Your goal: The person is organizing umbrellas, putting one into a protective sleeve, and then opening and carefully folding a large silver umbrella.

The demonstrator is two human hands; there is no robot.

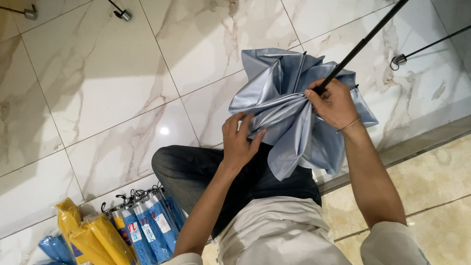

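Blue and yellow packed umbrellas (117, 230) are piled below the left hand (239, 140); silver canopy (279, 103) is pinched by it, and gripped around the shaft (360, 45) by the right hand (333, 104).

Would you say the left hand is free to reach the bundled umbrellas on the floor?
Probably not: the left hand is pinching the silver canopy, though nothing blocks the way to the bundled umbrellas.

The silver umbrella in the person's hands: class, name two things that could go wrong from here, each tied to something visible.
1. The right hand bunches the silver umbrella canopy around the black shaft; loose folds near the left hand could crease or snag on a rib.
2. The long shaft juts out over the marble floor and might swing into the other umbrella tips lying nearby.
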